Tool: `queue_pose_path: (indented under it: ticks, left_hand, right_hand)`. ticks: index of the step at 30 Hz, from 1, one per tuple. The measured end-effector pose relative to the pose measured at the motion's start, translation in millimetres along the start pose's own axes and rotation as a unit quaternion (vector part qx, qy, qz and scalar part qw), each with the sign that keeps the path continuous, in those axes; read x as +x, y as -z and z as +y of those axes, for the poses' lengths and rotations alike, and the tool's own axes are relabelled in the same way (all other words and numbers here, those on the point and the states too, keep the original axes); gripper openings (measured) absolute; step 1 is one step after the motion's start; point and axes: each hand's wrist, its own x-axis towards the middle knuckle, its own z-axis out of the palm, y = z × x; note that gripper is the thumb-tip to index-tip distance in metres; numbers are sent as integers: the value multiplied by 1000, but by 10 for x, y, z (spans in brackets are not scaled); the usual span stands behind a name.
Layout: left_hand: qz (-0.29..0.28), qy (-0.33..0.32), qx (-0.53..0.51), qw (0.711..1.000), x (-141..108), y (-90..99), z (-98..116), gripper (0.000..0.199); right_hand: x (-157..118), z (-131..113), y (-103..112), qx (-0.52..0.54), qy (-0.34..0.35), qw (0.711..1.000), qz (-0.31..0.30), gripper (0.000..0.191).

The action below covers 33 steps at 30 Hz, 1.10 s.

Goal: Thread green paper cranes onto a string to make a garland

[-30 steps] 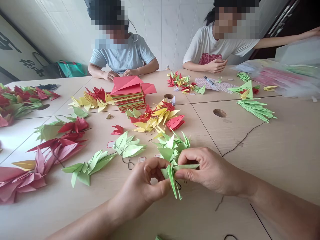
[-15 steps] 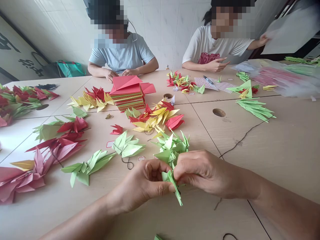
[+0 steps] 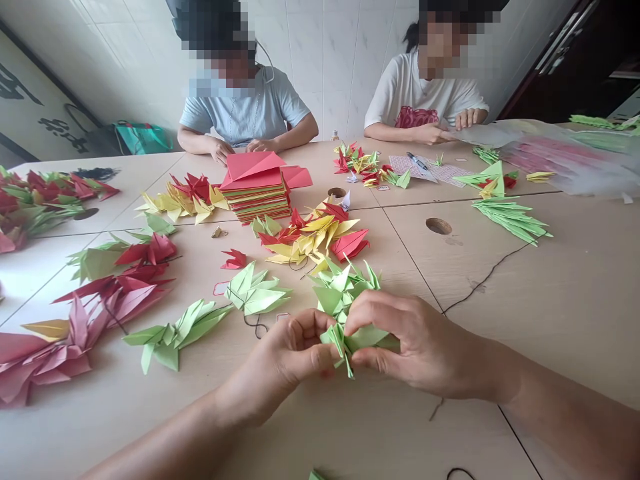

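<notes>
Near the middle front, my left hand (image 3: 295, 360) pinches a folded green paper piece (image 3: 340, 343) between thumb and fingers. My right hand (image 3: 405, 340) is closed on the same piece from the right, its thumb and forefinger at the fold. Just beyond the fingers lies a cluster of green folded papers (image 3: 345, 287), touching the held piece. Dark thread (image 3: 485, 277) runs over the table from behind my right hand to a fan of green strips (image 3: 513, 217). To the left are strung green folded papers (image 3: 177, 330).
A stack of coloured paper (image 3: 257, 193) stands beyond, with red and yellow folded papers (image 3: 315, 233) before it. Pink folded papers (image 3: 70, 347) lie at left. Two people sit across the table; a plastic bag (image 3: 575, 160) lies at the far right.
The green piece has turned and moved slightly up in my hands, and my right fingers have spread a little. The person at the right has lowered a plastic sheet onto the table.
</notes>
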Motion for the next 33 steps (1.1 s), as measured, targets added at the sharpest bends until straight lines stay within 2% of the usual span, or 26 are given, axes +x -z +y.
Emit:
queue_pose_path:
  ticks: [5, 10, 15, 22, 27, 33]
  left_hand:
    - [-12, -5, -60, 998, 11, 16, -29, 24]
    - [-20, 2, -82, 996, -9, 16, -43, 27]
    - [-28, 5, -61, 998, -43, -22, -52, 30]
    - [29, -36, 24, 999, -52, -82, -7, 27]
    - [43, -31, 15, 998, -66, -111, 15, 25]
    - [50, -45, 16, 998, -86, -137, 21, 24]
  right_hand:
    - [-1, -15, -25, -52, 34, 997, 36, 2]
    - [-11, -37, -63, -138, 94, 982, 84, 3]
    - [-2, -104, -107, -200, 148, 962, 111, 14]
    - [-3, -92, -189, -229, 153, 952, 131, 16]
    - [-10, -109, -225, -262, 164, 938, 159, 14]
    - [-1, -110, -243, -267, 158, 933, 183, 12]
